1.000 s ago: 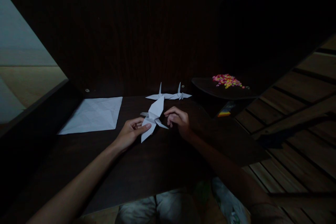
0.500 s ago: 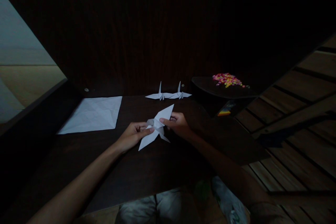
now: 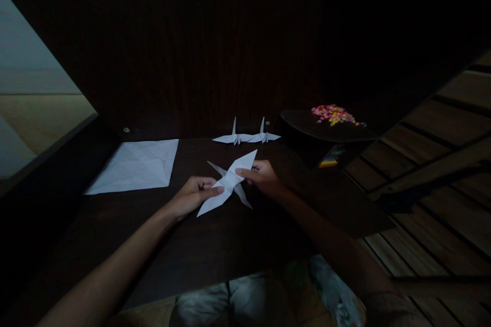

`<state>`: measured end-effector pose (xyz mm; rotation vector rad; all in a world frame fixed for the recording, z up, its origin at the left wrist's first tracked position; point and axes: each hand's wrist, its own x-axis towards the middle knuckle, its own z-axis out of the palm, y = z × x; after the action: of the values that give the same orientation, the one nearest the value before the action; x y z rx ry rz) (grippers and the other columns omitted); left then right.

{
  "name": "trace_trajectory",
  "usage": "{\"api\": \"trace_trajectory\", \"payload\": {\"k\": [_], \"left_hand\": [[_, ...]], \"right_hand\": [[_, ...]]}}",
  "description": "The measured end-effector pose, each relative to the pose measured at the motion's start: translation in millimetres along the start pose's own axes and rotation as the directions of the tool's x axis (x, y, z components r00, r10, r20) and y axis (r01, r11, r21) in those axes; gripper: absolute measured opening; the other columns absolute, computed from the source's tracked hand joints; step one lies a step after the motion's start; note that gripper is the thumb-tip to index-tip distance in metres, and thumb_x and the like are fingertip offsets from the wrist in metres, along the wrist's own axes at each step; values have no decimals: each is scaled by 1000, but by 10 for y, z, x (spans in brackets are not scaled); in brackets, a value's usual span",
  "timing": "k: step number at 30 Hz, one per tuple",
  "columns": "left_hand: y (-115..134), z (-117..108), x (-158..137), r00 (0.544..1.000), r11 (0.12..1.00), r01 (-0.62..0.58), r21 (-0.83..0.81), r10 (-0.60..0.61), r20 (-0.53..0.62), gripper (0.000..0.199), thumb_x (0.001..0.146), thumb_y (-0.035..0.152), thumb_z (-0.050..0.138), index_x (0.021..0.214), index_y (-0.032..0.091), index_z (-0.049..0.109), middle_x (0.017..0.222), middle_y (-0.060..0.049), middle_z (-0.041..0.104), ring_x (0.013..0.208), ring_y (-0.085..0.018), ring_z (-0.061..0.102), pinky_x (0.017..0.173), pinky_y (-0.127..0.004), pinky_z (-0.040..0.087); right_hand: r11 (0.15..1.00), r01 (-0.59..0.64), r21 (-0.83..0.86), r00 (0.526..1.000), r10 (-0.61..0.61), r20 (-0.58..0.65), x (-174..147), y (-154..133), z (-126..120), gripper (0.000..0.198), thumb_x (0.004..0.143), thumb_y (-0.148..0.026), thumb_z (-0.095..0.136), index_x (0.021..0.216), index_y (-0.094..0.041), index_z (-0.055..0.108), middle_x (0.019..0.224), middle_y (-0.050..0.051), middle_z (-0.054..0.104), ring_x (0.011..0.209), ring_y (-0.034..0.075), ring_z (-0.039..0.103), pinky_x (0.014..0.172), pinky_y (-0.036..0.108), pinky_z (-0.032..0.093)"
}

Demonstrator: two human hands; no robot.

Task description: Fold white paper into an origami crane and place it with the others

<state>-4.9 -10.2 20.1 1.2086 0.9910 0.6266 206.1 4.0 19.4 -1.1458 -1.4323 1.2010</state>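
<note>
A white origami crane (image 3: 230,181) is held above the dark table, its two wings spread along a diagonal and its two narrow points sticking out crosswise. My left hand (image 3: 195,195) pinches the lower-left wing, thumb on top and fingers underneath. The upper-right wing is between the thumb and fingers of my right hand (image 3: 263,176). Beyond my hands, two finished-looking white paper cranes (image 3: 246,138) stand side by side against the back panel, wing tips touching or overlapping. A creased white paper sheet (image 3: 136,166) lies flat to the left.
A small raised shelf (image 3: 307,126) at the right carries a pile of colourful small pieces (image 3: 333,114). Below it sits a rainbow-striped item (image 3: 329,162). A dark side board (image 3: 49,156) borders the table on the left. Slatted wood (image 3: 422,214) lies at the far right.
My hands have drawn slightly apart, and the crane's wings are spread wider with its middle flatter. The narrow point at the upper left now shows more fully.
</note>
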Motion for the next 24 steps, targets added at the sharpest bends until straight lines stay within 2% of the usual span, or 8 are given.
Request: {"api": "trace_trajectory", "payload": {"k": [5, 12, 19, 21, 24], "left_hand": [[-16, -28, 27, 999, 999, 48, 3, -48, 3, 28, 66, 37, 77, 70, 12, 66, 63, -1, 66, 53, -11, 55, 50, -20, 38], [-52, -17, 46, 994, 992, 108, -59, -108, -6, 29, 66, 37, 77, 75, 12, 68, 68, -3, 68, 56, -12, 58, 51, -21, 41], [-52, -31, 70, 994, 989, 104, -107, -108, -34, 27, 67, 35, 76, 77, 12, 67, 63, -1, 65, 52, -10, 55, 50, -19, 41], [-52, -42, 85, 995, 989, 76, -124, -83, -56, 26, 68, 34, 76, 77, 12, 67, 62, -1, 64, 52, -9, 55, 50, -19, 40], [-56, -54, 102, 994, 985, 43, -169, -59, -93, 24, 68, 32, 76, 78, 12, 68, 64, -1, 65, 54, -9, 56, 51, -18, 41]], "right_hand": [[1000, -21, -3, 1000, 21, 13, 19, 38, -8, 26, 65, -38, 70, 62, -13, 62, 49, -3, 53, 42, 7, 41, 41, 21, 26], [997, -65, -43, 997, 67, 37, 19, 32, -10, 26, 64, -38, 70, 62, -13, 62, 47, -4, 52, 41, 7, 41, 41, 21, 26], [982, -106, -155, 994, 110, 18, 76, 115, 2, 43, 76, -50, 57, 51, -15, 58, 40, -3, 48, 36, 7, 40, 41, 21, 28], [976, -44, -214, 998, 34, -47, 69, 125, 2, 48, 81, -53, 51, 52, -15, 57, 42, -2, 50, 38, 8, 41, 42, 22, 30], [926, 146, -349, 963, -214, -164, 26, 89, -10, 45, 84, -50, 50, 56, -16, 59, 48, -1, 52, 46, 9, 46, 48, 22, 34]]}}
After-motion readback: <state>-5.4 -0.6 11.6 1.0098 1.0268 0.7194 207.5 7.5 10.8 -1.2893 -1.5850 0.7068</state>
